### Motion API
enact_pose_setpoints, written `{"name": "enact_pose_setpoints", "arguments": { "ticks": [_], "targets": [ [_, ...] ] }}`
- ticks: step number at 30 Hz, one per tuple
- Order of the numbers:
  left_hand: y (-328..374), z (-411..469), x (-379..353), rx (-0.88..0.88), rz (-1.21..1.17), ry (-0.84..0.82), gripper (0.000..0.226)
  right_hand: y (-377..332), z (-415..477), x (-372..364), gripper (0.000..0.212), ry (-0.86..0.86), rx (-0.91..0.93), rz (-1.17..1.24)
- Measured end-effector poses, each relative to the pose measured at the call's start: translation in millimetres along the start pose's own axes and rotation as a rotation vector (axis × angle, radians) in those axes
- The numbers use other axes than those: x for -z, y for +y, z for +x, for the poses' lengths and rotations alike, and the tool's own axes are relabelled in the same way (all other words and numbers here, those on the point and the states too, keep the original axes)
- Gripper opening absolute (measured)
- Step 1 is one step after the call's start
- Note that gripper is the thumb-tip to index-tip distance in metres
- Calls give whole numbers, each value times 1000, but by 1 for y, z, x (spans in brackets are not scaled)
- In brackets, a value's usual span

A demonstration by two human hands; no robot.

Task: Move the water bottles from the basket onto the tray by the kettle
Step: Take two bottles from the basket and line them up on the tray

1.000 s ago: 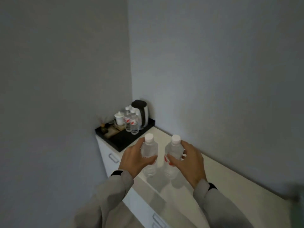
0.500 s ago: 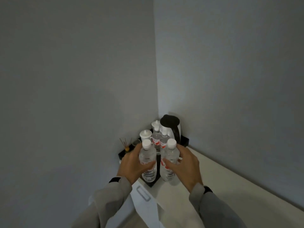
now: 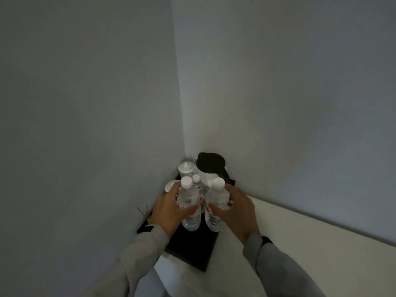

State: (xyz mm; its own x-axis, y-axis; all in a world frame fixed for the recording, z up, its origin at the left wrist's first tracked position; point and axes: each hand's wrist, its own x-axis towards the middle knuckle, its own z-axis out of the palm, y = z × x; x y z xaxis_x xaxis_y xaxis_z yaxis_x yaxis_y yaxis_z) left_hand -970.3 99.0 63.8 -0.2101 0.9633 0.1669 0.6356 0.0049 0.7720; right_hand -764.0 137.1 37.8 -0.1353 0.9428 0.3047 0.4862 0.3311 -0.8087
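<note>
I hold two clear water bottles with white caps upright over the black tray [image 3: 192,247] in the room's corner. My left hand [image 3: 167,213] grips the left bottle [image 3: 189,200]. My right hand [image 3: 237,213] grips the right bottle [image 3: 217,200]. Both bottle bases hang just above or at the tray's surface; I cannot tell whether they touch. Behind them on the tray stand two more bottles [image 3: 198,183] and the kettle [image 3: 211,166] with its black lid. The basket is out of view.
White lidded cups [image 3: 186,168] stand at the tray's back left, against the wall. Thin sticks [image 3: 142,211] poke up at the tray's left edge. The white cabinet top [image 3: 289,243] runs off to the right along the wall. Walls close in on two sides.
Both hands have carried the bottles from the cabinet top leftward to above the tray, and the view has closed in on the corner.
</note>
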Motion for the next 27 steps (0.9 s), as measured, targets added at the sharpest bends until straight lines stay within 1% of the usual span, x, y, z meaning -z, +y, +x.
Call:
{"name": "enact_pose_setpoints", "arguments": {
  "ticks": [2,4,6,8,10,12,20,24,27],
  "targets": [
    [-13,14,2,-15,-8,-46,69,-3,-2,-12,56,43,-49,-10],
    [-24,25,5,-1,-78,-122,73,-7,-5,-22,58,77,-115,-21],
    [-32,33,8,-12,-134,-178,67,-8,-8,-31,62,115,-153,-43],
    [-41,40,7,-34,-151,-213,66,-7,-13,-38,65,140,-187,-47],
    [-48,45,4,-51,-155,-239,66,-5,-17,-44,66,150,-228,-38],
    [-53,49,0,-63,-133,-266,61,0,-19,-50,66,154,-255,-45],
    [-73,63,-19,-44,-69,-295,46,25,-7,-78,62,121,-282,-36],
    [-89,71,-24,-32,-57,-308,49,29,-1,-94,58,91,-299,-26],
    [-100,77,-28,-29,-75,-333,58,31,1,-104,58,106,-321,-33]
  ]
}}
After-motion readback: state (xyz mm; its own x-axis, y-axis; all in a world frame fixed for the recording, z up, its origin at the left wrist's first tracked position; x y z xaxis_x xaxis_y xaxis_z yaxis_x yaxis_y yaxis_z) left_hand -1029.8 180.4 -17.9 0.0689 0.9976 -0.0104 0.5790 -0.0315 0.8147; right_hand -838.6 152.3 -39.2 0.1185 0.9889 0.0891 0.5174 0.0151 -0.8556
